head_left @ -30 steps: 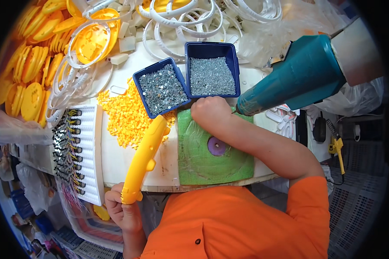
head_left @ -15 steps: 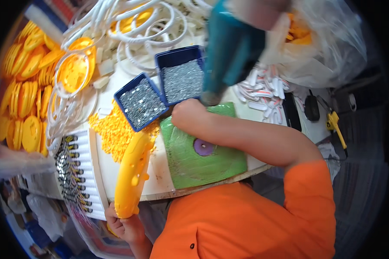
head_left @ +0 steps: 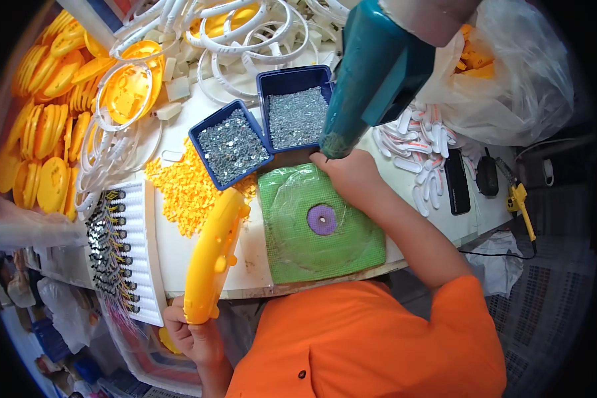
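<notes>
My left hand (head_left: pixel 196 337) grips the lower end of a yellow round plastic shell (head_left: pixel 212 262), held up edge-on with small holes and pegs along its side. A teal power screwdriver (head_left: pixel 371 83) hangs point down from above. My right hand (head_left: pixel 355 174) is at its tip, fingers pinched together; whatever is between them is too small to make out. Below that hand lies a green textured mat (head_left: pixel 288 249) under clear plastic, with a purple disc (head_left: pixel 322 219) in its middle. Two blue bins, a smaller one (head_left: pixel 209 156) and a larger one (head_left: pixel 264 99), hold small metal screws.
Small yellow parts (head_left: pixel 182 199) lie heaped beside the bins. Yellow shells (head_left: pixel 53 182) and white rings (head_left: pixel 282 53) pile up behind and left. A white foam rack (head_left: pixel 146 259) holds wired parts. White curved pieces (head_left: pixel 421 152), a black phone (head_left: pixel 456 182) and a yellow-handled soldering iron (head_left: pixel 521 205) lie right.
My right hand has moved right from the bins to the screwdriver's tip. The yellow shell stays in my left hand, turned slightly. The whole view has shifted a little.
</notes>
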